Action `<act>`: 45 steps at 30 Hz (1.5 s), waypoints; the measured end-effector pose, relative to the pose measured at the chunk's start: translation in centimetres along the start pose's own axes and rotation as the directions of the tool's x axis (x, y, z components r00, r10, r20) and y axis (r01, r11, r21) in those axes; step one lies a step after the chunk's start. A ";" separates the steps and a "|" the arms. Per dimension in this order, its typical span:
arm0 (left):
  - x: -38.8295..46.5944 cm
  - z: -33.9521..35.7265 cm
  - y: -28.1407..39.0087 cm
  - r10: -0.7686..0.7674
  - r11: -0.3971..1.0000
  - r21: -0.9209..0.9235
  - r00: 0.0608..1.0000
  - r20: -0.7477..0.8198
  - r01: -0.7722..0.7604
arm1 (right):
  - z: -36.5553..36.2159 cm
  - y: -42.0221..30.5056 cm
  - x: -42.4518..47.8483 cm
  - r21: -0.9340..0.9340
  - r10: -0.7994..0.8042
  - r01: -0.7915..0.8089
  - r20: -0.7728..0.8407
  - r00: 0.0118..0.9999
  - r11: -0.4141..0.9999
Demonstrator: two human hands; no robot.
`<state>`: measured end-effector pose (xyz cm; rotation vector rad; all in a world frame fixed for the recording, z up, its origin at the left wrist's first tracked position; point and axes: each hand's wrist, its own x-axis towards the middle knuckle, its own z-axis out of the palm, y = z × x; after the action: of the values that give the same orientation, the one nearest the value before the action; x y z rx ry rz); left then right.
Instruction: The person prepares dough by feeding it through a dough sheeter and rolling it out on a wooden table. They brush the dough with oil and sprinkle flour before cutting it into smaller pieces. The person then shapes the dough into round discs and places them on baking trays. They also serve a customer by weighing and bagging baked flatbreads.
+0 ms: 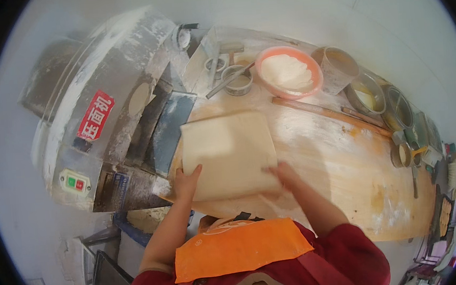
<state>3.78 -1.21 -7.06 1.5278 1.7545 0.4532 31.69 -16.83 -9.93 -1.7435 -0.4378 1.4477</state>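
Observation:
A flat, pale rectangular sheet of dough (229, 154) lies on the wooden worktop (352, 189) in front of me. My left hand (189, 181) is at its lower left edge, with the thumb over the dough and the fingers along its side. At the lower right edge is my right hand (280, 174), slightly blurred, its fingertips touching or very near the dough; whether it grips the sheet is unclear. Beyond the sheet stand a pink bowl of flour (286, 71) and a small clear tub (238, 83) with a stick resting across it.
A floury dough-pressing machine (116, 99) with green and red buttons stands at the left. Long wooden rolling pins (330, 114) lie behind the dough. A plastic bucket (336, 69) and metal pots (366, 93) line the wall. A blue tub (132, 230) sits below at left.

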 end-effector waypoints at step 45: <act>29.2 -48.6 16.4 0.717 0.391 0.903 0.674 -0.178 -0.177 | 22.4 -13.8 12.3 0.233 -0.158 0.128 0.113 0.981 0.964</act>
<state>-20.38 40.31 27.19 2.9390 2.0753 0.3446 17.33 8.38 -7.79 -1.4148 -0.4416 1.4520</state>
